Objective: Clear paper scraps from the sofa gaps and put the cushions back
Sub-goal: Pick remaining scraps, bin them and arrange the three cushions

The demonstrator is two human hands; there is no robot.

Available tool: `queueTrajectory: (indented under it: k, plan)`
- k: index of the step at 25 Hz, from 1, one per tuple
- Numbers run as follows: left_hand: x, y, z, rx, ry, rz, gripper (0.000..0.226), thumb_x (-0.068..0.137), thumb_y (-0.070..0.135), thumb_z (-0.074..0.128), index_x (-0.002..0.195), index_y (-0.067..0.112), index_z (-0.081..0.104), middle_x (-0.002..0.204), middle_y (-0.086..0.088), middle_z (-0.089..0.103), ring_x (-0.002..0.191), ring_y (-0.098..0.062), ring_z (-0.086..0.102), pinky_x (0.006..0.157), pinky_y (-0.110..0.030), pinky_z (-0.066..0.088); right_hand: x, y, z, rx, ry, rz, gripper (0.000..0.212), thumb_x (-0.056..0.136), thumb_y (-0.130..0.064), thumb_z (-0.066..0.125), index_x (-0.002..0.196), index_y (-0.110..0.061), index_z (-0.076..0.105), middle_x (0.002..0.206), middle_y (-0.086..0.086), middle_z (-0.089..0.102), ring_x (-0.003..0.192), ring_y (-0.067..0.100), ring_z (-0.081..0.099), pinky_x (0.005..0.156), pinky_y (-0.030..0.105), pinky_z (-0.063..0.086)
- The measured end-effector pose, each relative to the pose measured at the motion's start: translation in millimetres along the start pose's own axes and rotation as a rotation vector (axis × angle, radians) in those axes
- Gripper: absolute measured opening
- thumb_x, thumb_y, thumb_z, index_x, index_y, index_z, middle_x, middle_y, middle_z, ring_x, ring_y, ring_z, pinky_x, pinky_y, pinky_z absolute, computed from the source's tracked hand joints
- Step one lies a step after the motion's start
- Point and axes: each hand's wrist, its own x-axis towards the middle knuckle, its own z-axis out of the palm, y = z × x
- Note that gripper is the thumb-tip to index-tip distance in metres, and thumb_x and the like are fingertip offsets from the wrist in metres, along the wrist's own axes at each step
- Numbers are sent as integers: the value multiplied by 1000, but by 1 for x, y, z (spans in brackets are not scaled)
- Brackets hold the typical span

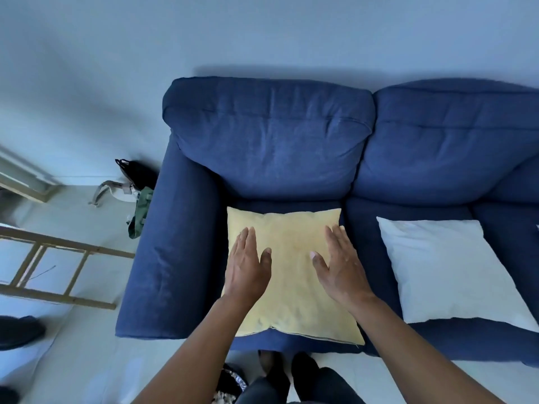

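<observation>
On the blue sofa (180, 258), a yellow cushion (291, 287) lies flat on the left seat, with the left hand (248, 269) and right hand (341, 269) resting on it, palms down and fingers straight. A white cushion (449, 269) lies on the next seat, just beside the right hand.
</observation>
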Motion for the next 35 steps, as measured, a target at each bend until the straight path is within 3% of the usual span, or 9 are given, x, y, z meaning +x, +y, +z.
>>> queueTrajectory:
  k: [14, 21, 24, 27, 31, 33, 35]
  plan:
    - [60, -63, 61, 90, -177, -164, 63, 104, 34, 48, 156, 8, 24, 164, -11, 25, 151, -27, 24, 118, -41, 28, 67, 39, 72, -25, -159, 133, 68, 104, -35, 47, 160, -14, 14, 170, 6, 6, 157, 20, 2, 127, 39, 13]
    - [102, -118, 114, 133, -290, -198, 67, 99, 50, 52, 156, 24, 28, 164, -9, 24, 146, -31, 34, 112, -48, 40, 105, 78, 134, -125, -247, 177, 71, 104, -45, 45, 159, -13, 15, 169, 12, 5, 157, 28, 0, 126, 42, 10]
    - [116, -138, 138, 123, -328, -276, 73, 95, 58, 51, 157, 30, 25, 166, -5, 18, 146, -28, 33, 114, -48, 38, 115, 103, 162, -197, -245, 146, 73, 102, -52, 44, 158, -13, 20, 169, 16, 7, 156, 31, 3, 126, 48, 13]
    - [131, -144, 154, 75, -259, -354, 78, 95, 62, 48, 159, 29, 18, 167, -5, 14, 151, -27, 24, 120, -43, 29, 125, 121, 176, -185, -173, 157, 81, 97, -63, 45, 158, -17, 20, 169, 15, 4, 157, 30, 1, 124, 50, 11]
    - [155, -159, 157, -143, -241, -599, 100, 81, 81, 49, 160, 31, 11, 164, 1, 24, 147, -28, 31, 118, -45, 31, 143, 134, 175, 112, -115, 442, 107, 77, -84, 55, 158, -28, 15, 169, 4, 6, 156, 22, 6, 123, 49, 14]
    - [163, -164, 156, -328, -226, -758, 112, 66, 88, 58, 156, 31, 24, 153, 3, 42, 137, -27, 45, 113, -47, 39, 155, 138, 169, 358, -86, 688, 117, 61, -90, 64, 154, -34, 21, 162, -8, 29, 150, 18, 28, 122, 48, 24]
    - [167, -161, 145, -564, -224, -885, 101, 61, 79, 74, 141, 23, 49, 131, 4, 63, 117, -22, 62, 100, -43, 51, 164, 137, 161, 618, -66, 922, 113, 53, -85, 75, 144, -30, 37, 136, -13, 53, 130, 18, 52, 112, 43, 39]
